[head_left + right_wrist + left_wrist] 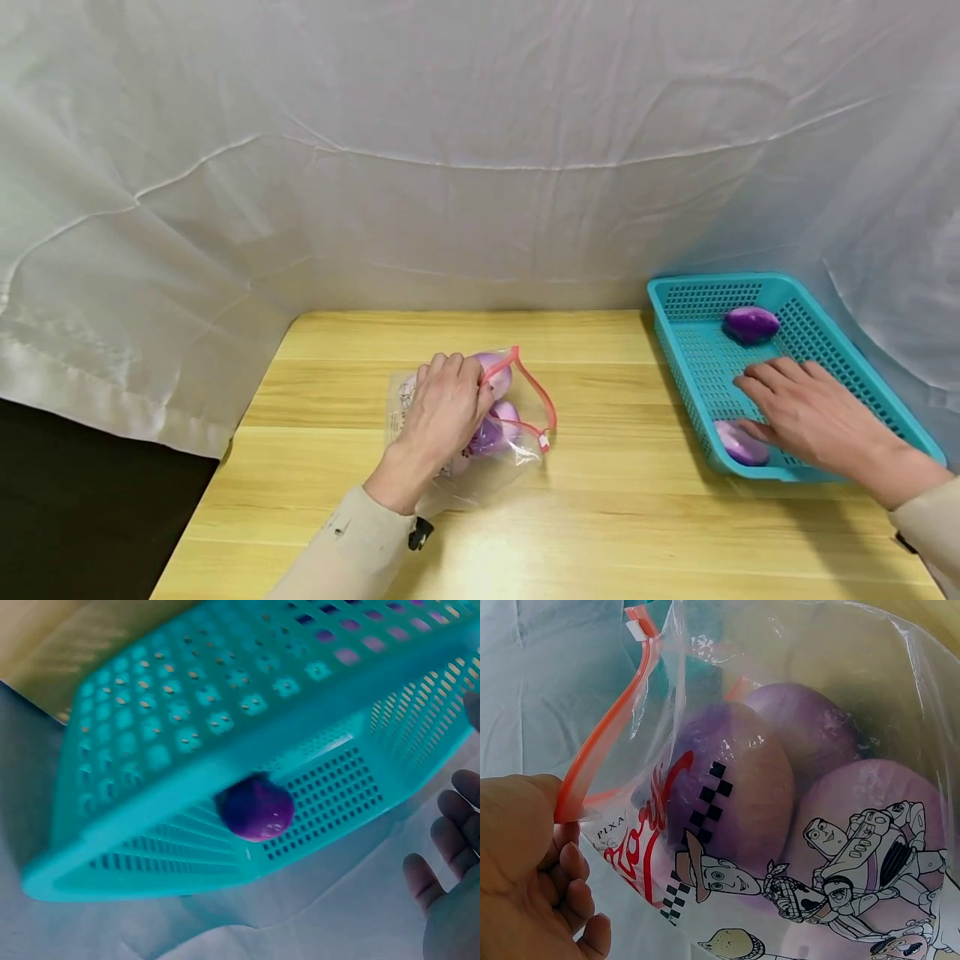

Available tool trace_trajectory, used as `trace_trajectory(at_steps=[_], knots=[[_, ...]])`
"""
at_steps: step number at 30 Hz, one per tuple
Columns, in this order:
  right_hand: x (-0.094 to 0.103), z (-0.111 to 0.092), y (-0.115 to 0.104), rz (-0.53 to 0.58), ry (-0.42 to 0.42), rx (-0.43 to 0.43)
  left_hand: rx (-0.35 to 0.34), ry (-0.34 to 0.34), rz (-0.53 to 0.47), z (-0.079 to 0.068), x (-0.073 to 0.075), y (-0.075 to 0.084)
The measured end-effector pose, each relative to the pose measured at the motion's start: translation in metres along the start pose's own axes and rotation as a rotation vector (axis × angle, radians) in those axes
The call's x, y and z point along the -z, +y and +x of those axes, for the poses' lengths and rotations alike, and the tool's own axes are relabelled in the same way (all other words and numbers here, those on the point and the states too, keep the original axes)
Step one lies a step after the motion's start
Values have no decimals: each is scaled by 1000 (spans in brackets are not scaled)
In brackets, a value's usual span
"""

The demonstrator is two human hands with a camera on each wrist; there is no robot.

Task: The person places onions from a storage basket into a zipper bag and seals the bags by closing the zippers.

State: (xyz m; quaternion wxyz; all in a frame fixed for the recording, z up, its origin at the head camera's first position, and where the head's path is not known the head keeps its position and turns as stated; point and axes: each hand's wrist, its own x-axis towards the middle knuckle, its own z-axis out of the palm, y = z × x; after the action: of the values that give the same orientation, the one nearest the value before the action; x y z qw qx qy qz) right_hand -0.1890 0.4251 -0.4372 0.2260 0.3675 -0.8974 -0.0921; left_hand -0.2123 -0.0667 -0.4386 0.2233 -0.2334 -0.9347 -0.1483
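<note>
Head view: nearest the camera, the pale left sleeve (348,542) extends over the wooden bench (300,467) to the left hand (444,404), which pinches the rim of a clear bag (487,471). The bag lies on the bench with purple ovals (487,437) inside; this hold presumably keeps the red zip strip (538,388) parted and the bag steady. At right, within the right hand's (813,408) reach, stands a turquoise basket (701,354). It contains a dark oval (752,323) at the far end and a pale oval (738,443) at the near end; the thumb is at the pale oval, contact uncertain. Left wrist view: the left grip is narrow, holding the zip strip. Black print reads "PIXA", the remainder indistinct; folds distort the red lettering (649,832). Cartoon figures (724,876) are also printed. Right wrist view: the right grip is wide, fingers spaced, holding nothing visible.
</note>
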Motion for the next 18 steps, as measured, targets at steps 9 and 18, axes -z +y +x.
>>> trace_trajectory(at_steps=[9,18], knots=[[-10,-11,-4,46,-68,19,7,-2,-14,-1,1,-1],[-15,-16,1,33,-153,0,15,-6,-17,-1,1,0]])
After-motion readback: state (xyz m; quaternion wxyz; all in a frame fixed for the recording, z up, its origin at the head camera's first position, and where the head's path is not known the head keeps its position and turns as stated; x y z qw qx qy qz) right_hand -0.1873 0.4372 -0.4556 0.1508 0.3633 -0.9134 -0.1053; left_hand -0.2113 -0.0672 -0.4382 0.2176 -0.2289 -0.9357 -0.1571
